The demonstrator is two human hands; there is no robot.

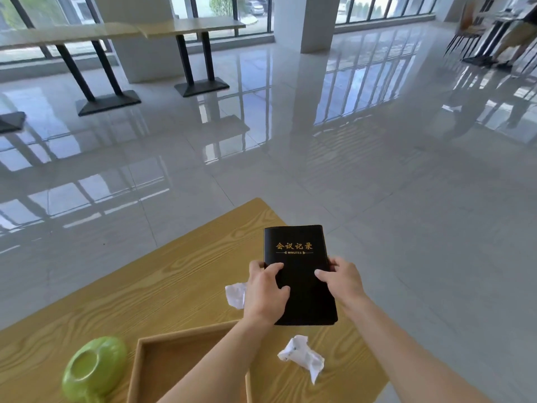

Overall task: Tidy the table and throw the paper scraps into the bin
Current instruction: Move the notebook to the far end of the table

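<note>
A black notebook with gold lettering is held over the right end of the wooden table. My left hand grips its left edge and my right hand grips its right edge. One crumpled white paper scrap lies on the table just left of my left hand, partly hidden by it. A second crumpled scrap lies nearer me, below the notebook and between my forearms. No bin is in view.
A shallow wooden tray sits at the near edge under my left forearm. A green upturned bowl rests left of it. Glossy tiled floor surrounds the table; long tables stand far off, and a person is at the far right.
</note>
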